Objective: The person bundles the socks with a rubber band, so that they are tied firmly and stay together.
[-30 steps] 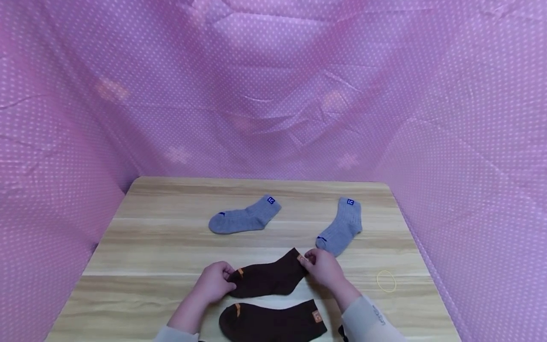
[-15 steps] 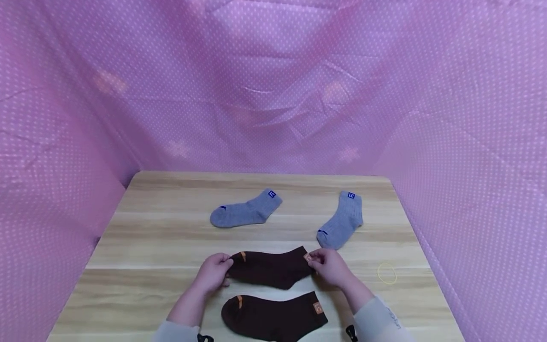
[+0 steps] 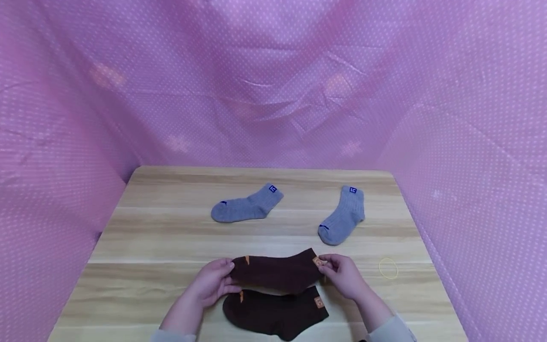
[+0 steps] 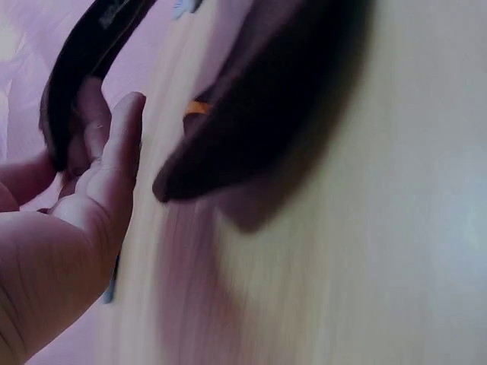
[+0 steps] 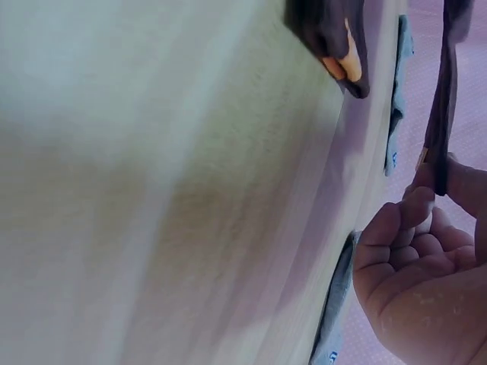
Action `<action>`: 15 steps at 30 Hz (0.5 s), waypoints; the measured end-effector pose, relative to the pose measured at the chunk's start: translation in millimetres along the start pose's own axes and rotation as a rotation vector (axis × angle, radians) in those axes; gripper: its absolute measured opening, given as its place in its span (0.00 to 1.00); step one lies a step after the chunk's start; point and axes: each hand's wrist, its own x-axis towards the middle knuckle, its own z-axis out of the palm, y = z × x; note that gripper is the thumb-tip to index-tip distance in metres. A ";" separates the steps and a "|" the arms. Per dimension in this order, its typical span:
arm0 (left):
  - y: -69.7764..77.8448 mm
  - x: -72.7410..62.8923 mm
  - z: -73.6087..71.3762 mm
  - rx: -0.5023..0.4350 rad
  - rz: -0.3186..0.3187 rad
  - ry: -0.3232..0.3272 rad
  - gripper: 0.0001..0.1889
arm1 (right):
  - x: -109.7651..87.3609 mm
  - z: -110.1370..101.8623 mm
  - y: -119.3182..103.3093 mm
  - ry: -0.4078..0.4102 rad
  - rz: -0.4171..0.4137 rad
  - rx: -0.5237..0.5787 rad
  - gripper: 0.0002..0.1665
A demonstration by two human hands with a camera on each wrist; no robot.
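A dark brown sock (image 3: 278, 273) with orange marks is stretched sideways between both hands, lifted off the table. My left hand (image 3: 213, 282) pinches its toe end between thumb and fingers; the same grip shows in the left wrist view, where the hand (image 4: 84, 205) has the sock (image 4: 65, 84) at its fingertips. At the cuff, beside the orange label, my right hand (image 3: 345, 276) pinches with thumb and forefinger. In the right wrist view the sock (image 5: 443, 106) hangs edge-on from that hand (image 5: 418, 281). A second brown sock (image 3: 271, 313) lies flat just below, its upper edge overlapped by the held one.
Two grey socks with blue labels lie farther back on the wooden table (image 3: 149, 228), one grey sock (image 3: 245, 208) in the middle and the other grey sock (image 3: 343, 216) to the right. A thin yellow rubber band (image 3: 388, 268) is at the right. Pink dotted cloth (image 3: 273, 118) surrounds the table.
Both hands have raised the brown sock from the table and brought it nearer the second brown sock, shifting slightly right. The head view has tilted a little downward. The grey socks stay put.
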 end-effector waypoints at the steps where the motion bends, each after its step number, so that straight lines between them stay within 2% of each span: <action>1: -1.4 -3.4 1.9 0.039 0.000 0.002 0.09 | -4.7 -1.0 -0.1 -0.001 -0.001 0.008 0.18; 5: -5.4 -18.5 9.8 0.243 0.012 0.038 0.06 | -25.4 -3.2 0.7 -0.014 0.007 0.030 0.19; 8: -7.8 -27.3 12.1 0.362 0.034 0.028 0.09 | -39.8 -2.5 3.8 -0.034 0.025 0.064 0.20; 11: -10.3 -32.7 10.6 0.436 0.046 0.028 0.11 | -50.1 -0.8 6.1 -0.059 0.030 0.098 0.20; 15: -13.5 -36.8 6.3 0.475 0.052 0.022 0.12 | -59.2 1.5 6.3 -0.087 0.036 0.120 0.20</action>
